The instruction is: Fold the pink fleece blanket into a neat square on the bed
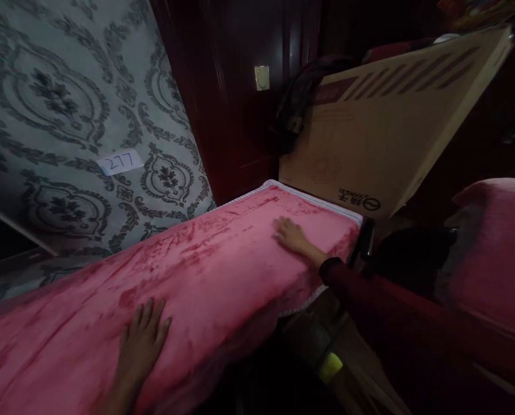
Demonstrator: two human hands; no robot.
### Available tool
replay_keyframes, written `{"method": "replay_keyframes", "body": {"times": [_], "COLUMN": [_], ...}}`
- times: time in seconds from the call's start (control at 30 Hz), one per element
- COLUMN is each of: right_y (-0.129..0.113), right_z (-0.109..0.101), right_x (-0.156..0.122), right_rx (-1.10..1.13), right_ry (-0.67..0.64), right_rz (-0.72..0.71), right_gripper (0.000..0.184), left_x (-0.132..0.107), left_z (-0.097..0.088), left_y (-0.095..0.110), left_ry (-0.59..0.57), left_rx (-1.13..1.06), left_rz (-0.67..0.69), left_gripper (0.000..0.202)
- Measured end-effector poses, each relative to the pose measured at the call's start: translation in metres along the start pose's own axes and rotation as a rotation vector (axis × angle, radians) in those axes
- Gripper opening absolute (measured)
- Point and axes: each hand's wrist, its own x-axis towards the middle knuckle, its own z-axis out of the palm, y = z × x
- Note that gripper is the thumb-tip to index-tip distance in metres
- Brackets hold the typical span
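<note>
From my feed I have both hands palm-down on the pink plush cover (223, 271), which stretches over a long, flat-topped piece beside the patterned wallpaper (63, 112). My left hand (141, 340) lies at the near side, fingers spread and relaxed, grasping nothing. My right hand (291, 233), a little blurred, reaches toward the far end, fingers extended and free of any grip, near the cover's striped border (322, 203). Past that end, a cardboard box (370, 138) marked YANGZI leans at a tilt near a dark red panel (240, 115). A white card (121, 162) reading 277 sits on the wallpaper.
</note>
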Motion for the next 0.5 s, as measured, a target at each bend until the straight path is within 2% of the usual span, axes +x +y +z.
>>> {"method": "replay_keyframes", "body": {"times": [0.07, 0.1, 0.17, 0.27, 0.4, 0.5], "right_y": [-0.02, -0.021, -0.004, 0.052, 0.131, 0.168], "right_z": [0.009, 0.012, 0.013, 0.004, -0.013, -0.017], "right_x": [0.016, 0.022, 0.033, 0.041, 0.039, 0.034], "right_rx": [-0.012, -0.025, -0.053, -0.078, -0.112, -0.12], "right_ry": [-0.087, -0.113, -0.129, -0.098, -0.065, -0.052], "right_rz": [-0.157, -0.182, -0.129, 0.064, 0.282, 0.369], "right_gripper": [0.065, 0.064, 0.063, 0.062, 0.062, 0.064], "left_x": [0.0, -0.001, 0.0, 0.002, 0.006, 0.007], "left_z": [0.003, 0.005, 0.009, 0.019, 0.038, 0.056], "left_y": [-0.004, -0.006, -0.01, -0.019, -0.037, -0.049], "left_ry": [0.007, 0.01, 0.025, 0.059, 0.099, 0.145], "left_rx": [-0.008, -0.008, -0.006, -0.024, -0.079, -0.133], "left_rz": [0.017, 0.023, 0.033, 0.039, 0.101, 0.108], "left_gripper": [0.061, 0.063, 0.066, 0.072, 0.075, 0.072]}}
